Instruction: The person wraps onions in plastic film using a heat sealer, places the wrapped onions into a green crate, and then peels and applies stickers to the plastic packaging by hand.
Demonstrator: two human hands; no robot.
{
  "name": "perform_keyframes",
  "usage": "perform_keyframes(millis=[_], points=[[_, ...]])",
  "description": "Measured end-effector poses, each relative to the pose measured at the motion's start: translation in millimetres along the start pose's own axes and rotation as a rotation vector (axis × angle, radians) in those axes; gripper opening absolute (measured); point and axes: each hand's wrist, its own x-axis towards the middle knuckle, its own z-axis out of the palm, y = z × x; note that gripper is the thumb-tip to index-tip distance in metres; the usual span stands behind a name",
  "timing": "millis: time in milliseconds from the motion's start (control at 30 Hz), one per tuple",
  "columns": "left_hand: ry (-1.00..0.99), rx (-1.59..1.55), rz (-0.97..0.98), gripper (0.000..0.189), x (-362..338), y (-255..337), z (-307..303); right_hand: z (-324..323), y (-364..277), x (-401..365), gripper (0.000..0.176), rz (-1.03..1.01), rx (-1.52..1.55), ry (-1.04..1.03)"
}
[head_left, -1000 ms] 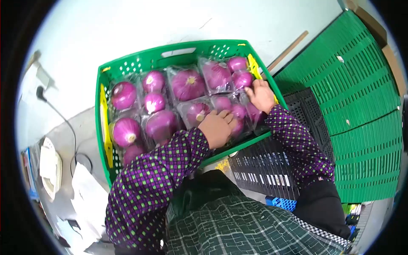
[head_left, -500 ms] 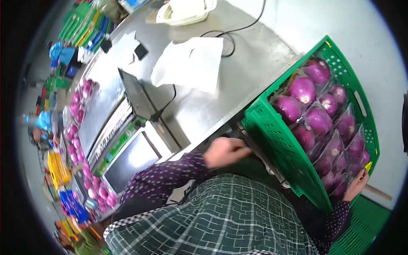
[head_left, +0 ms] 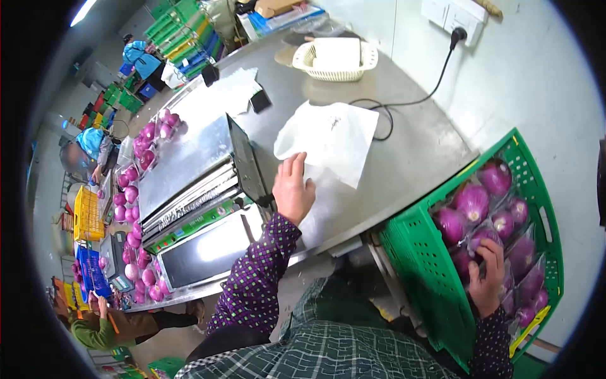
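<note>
My left hand (head_left: 293, 192) is above the steel table, beside the wrapping machine (head_left: 196, 196) and next to a white plastic sheet (head_left: 328, 136). Its fingers are stretched out and hold nothing. My right hand (head_left: 487, 278) reaches into a green crate (head_left: 413, 252) at the table's right corner. With thumb and fingers apart, it rests over purple onions (head_left: 472, 201) in clear wrap; the fingertips touch one onion (head_left: 485, 237). Some packs under that palm are hidden. A yellow strip (head_left: 531, 330) lies along the crate's near rim.
Several packs of purple onions (head_left: 131, 194) line the table's left side. A cream basket (head_left: 334, 72) stands at the back. A black cord (head_left: 435, 88) runs from a wall socket across the table. People work at left, near yellow (head_left: 88, 215) and blue crates (head_left: 93, 271).
My left hand has moved from near my apron up over the table by the sheet. My right hand has gone from the crate's near rim onto the onions. My view has shifted.
</note>
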Motion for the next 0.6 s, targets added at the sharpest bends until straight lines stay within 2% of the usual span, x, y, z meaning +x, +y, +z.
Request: perform_keyframes(millis=[33,67,133,167,200,267,300,333,400,467,533,567,600], points=[[-0.065,0.202,0.079,0.058,10.4,-16.1,6.2,-0.9,1.3,-1.3,0.031,-0.004,-0.007,0.022],[-0.043,0.354,0.176,0.05,18.9,-36.6,18.6,-2.6,-0.2,1.9,0.031,-0.009,-0.006,0.037],[-0.237,0.366,0.179,0.03,35.6,-69.7,30.2,-7.8,-8.2,2.7,0.03,0.029,-0.043,0.045],[-0.288,0.34,0.197,0.013,47.6,-78.5,29.5,-9.0,-13.7,4.2,0.03,0.036,-0.054,0.063],[-0.085,0.3,0.3,0.01,56.5,-82.3,31.3,-10.8,-20.6,8.9,0.029,0.012,-0.053,0.067],[-0.045,0.058,0.185,0.011,85.9,-52.3,2.5,-10.0,-35.8,18.6,0.029,0.004,-0.075,0.084],[-0.175,-0.014,-0.135,0.013,97.3,-9.0,-36.8,-1.3,-41.9,23.3,0.03,0.044,0.04,0.063],[-0.206,-0.274,-0.217,0.018,109.9,-0.5,-54.6,7.2,-49.6,29.6,0.031,0.087,0.158,0.045],[-0.296,-1.122,-0.381,0.022,125.0,16.3,-72.5,21.9,-73.6,59.5,0.037,0.134,0.35,-0.016],[-0.371,-1.42,-0.541,0.027,131.4,46.3,-100.8,45.6,-78.6,82.8,0.054,0.185,0.521,-0.071],[-0.443,-1.5,-0.492,0.027,128.4,54.0,-102.2,66.2,-75.8,98.2,0.077,0.205,0.555,-0.048],[-0.479,-1.551,-0.56,0.027,124.8,59.1,-100.1,67.5,-73.4,103.4,0.077,0.217,0.546,-0.029],[-0.512,-1.6,-0.638,0.027,119.8,63.1,-96.8,67.3,-71.5,106.2,0.085,0.26,0.65,-0.033]])
